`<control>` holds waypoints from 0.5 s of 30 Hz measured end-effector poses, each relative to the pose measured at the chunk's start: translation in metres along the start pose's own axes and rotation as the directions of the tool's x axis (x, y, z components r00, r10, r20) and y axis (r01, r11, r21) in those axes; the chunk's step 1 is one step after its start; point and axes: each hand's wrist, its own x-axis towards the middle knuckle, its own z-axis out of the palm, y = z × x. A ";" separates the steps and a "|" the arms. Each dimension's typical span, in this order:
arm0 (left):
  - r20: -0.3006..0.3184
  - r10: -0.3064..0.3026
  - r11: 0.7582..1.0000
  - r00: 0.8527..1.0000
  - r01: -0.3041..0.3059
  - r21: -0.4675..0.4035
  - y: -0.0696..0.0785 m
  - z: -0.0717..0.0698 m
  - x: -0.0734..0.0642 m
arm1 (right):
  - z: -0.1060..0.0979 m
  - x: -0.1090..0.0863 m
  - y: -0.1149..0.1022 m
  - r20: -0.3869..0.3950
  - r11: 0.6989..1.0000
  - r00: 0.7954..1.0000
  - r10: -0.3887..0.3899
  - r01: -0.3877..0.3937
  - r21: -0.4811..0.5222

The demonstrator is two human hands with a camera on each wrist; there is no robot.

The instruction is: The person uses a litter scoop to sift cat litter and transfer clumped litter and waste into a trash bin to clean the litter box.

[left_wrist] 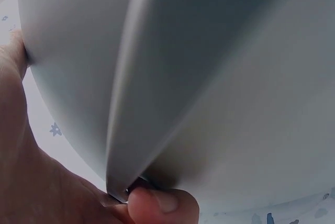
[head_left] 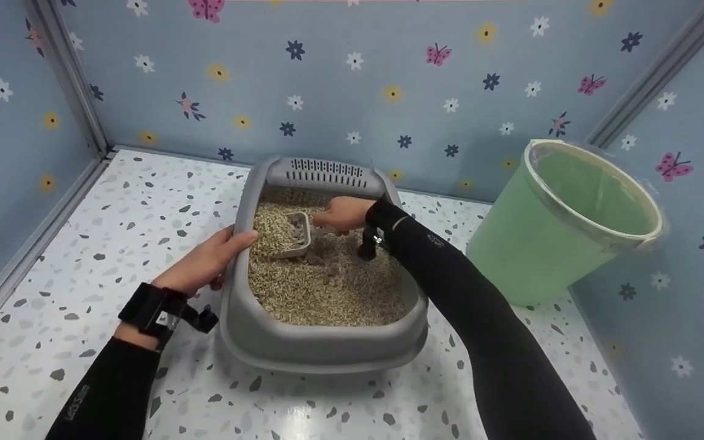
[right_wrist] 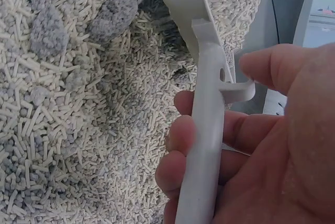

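Note:
A grey litter box (head_left: 327, 348) holds pale pellet litter (head_left: 333, 299). My left hand (head_left: 211, 256) grips its left side wall, thumb over the rim and fingers curled under the lip, as the left wrist view shows. Inside the box, my right hand (head_left: 347, 214) holds a whitish litter scoop (head_left: 307, 235) by its handle. The fingers wrap round that handle (right_wrist: 204, 140) in the right wrist view, with the thumb near a small hook on it. The scoop's head is sunk in pellets at the box's left side. Grey clumps (right_wrist: 114, 17) lie on the litter beside it.
A green bin (head_left: 517, 244) with a pale rim and a clear liner stands to the right of the box. Patterned wall panels (head_left: 352, 79) enclose the back and both sides. The speckled white floor (head_left: 113, 244) extends around the box.

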 end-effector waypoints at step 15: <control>0.003 -0.020 1.000 1.000 0.020 -0.020 0.001 0.001 -0.001 | -0.013 -0.014 0.008 -0.086 0.997 0.996 0.017 -0.011 0.070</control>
